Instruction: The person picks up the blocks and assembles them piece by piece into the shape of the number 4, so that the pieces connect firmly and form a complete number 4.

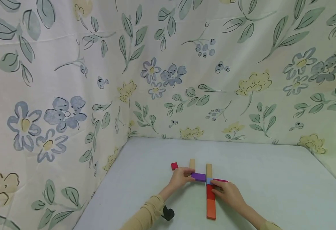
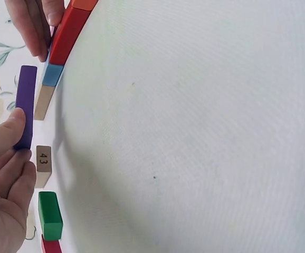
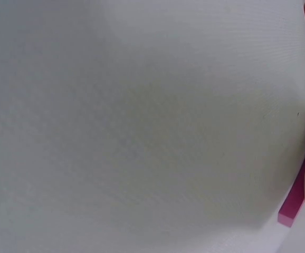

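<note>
My left hand (image 1: 180,177) grips a purple block (image 1: 198,177) by its left end, between thumb and fingers. The block's other end comes close to a straight row of blocks: tan (image 1: 209,170), light blue (image 1: 209,181), red (image 1: 210,192) and orange (image 1: 211,209). On the row's right side, my right hand (image 1: 228,193) pinches a magenta block (image 3: 295,197), which lies crosswise to the row by the light blue block. The right fingers partly hide it. A second tan block (image 2: 44,158), marked 43, stands just beyond the left hand.
A green block (image 2: 50,213) and a small red block (image 1: 174,166) sit left of the tan one. Beside the left sleeve is a black rounded object (image 1: 168,213). Floral cloth (image 1: 199,105) hangs behind and to the left of the white table (image 1: 277,179).
</note>
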Action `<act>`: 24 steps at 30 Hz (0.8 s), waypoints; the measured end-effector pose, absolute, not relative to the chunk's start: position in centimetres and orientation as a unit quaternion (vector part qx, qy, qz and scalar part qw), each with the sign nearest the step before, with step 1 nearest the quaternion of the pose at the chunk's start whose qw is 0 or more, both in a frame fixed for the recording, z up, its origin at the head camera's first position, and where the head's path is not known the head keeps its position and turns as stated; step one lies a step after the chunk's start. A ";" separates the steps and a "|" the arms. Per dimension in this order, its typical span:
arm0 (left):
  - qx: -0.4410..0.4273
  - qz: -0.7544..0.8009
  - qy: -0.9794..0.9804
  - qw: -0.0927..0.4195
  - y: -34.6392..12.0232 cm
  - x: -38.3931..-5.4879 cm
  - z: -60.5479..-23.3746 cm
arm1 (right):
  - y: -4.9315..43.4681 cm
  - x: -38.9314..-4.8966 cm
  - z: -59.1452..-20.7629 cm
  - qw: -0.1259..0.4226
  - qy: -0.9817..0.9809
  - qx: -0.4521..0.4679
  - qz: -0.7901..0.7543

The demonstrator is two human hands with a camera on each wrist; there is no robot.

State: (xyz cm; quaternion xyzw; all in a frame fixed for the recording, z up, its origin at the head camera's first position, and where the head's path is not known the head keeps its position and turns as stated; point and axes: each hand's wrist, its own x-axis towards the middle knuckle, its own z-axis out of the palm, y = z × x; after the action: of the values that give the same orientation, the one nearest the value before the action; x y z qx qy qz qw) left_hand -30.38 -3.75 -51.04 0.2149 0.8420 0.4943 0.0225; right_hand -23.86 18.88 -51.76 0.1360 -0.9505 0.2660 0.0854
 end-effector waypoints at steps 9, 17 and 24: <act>0.228 0.491 0.841 0.003 -3.4 -30.0 -51.8 | 18.8 -23.8 -51.7 0.092 -0.950 0.138 0.265; 0.224 0.480 0.848 -0.003 -3.3 -29.7 -52.2 | 18.7 -23.7 -51.7 0.088 -0.951 0.127 0.269; 0.224 0.488 0.844 -0.004 -3.2 -29.8 -52.7 | 18.7 -23.7 -51.7 0.086 -0.950 0.127 0.272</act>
State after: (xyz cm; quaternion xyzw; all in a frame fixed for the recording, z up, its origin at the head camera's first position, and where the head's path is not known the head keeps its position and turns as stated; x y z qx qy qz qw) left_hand -29.82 -3.17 -52.72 0.2238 0.8438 0.4877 -0.0042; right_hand -23.70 18.70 -51.66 0.1267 -0.9499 0.2723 0.0861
